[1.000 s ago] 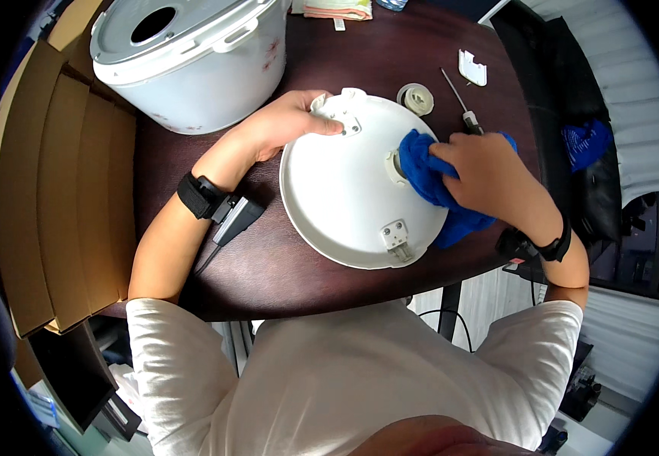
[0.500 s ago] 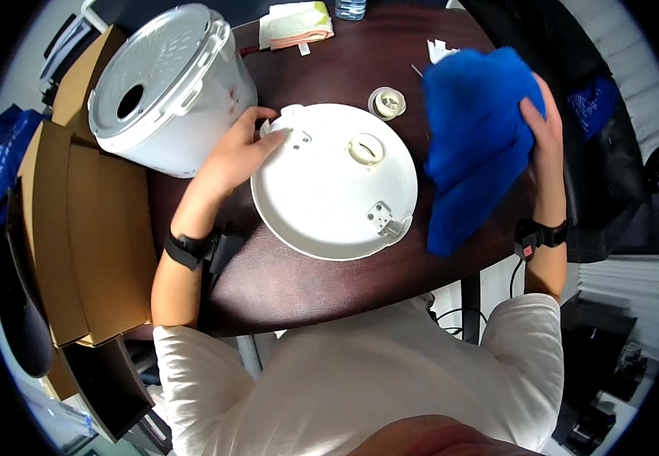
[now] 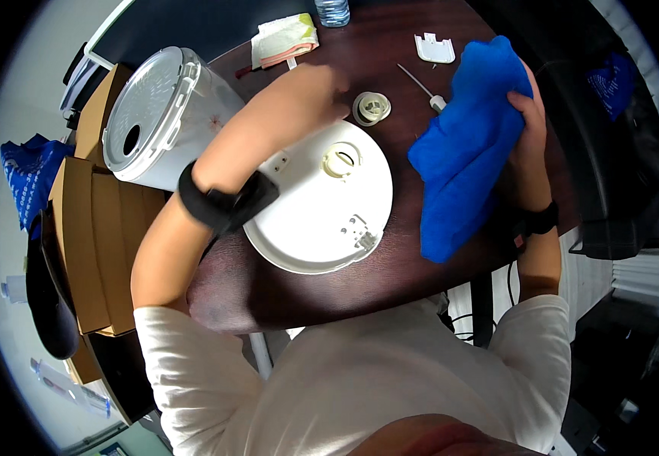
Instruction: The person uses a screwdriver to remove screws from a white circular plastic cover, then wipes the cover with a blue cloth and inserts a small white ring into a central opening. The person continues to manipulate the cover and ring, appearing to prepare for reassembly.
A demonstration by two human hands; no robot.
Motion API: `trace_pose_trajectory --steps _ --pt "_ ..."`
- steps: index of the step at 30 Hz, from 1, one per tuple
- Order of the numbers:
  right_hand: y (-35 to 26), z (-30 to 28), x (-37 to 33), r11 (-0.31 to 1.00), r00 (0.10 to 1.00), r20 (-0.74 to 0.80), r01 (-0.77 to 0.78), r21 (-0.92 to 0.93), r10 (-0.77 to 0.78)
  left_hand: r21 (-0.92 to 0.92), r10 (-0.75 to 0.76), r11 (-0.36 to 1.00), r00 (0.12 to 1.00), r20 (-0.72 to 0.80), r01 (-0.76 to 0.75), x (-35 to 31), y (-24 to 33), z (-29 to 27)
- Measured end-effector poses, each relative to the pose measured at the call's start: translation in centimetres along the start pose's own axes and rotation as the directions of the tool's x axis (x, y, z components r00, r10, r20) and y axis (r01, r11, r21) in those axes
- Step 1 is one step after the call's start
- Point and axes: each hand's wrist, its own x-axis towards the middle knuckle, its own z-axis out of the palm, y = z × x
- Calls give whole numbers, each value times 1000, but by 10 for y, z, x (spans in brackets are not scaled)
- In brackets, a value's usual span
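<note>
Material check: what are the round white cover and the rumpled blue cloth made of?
Round white cover: likely hard plastic, satin to glossy, judging by its smooth sheen and even rim. Rumpled blue cloth: matte textile, perhaps microfibre, given its soft folds.

Disc (image 3: 314, 209) on table (image 3: 409, 247), btwn pot (image 3: 202, 133) L & cloth (image 3: 466, 156) R; 1 cap (image 3: 372, 108) behind disc.

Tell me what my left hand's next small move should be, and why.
I'd probably bring your left hand to the small round part: it sits just right of that blurred hand, while your right hand is busy holding the blue cloth.
</note>
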Motion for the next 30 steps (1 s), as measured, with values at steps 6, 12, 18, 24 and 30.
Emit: trace_pose_trajectory --steps 6,12,18,24,30 --pt "3 4 -3 998 999 22 -26 56 25 112 19 993 998 55 -25 71 -31 46" --pt "-2 3 -5 995 999 34 -16 103 13 131 -60 991 982 182 37 86 -36 53" --pt "-2 3 -7 1000 999 38 -10 10 9 -152 -103 981 987 120 121 65 -24 31" --pt "-11 16 -14 903 961 129 276 -330 -246 -812 -231 572 973 -24 115 -4 6 0" --pt "-59 65 -21 734 852 341 517 -440 -396 -928 -121 349 976 -180 -128 -33 22 -1"
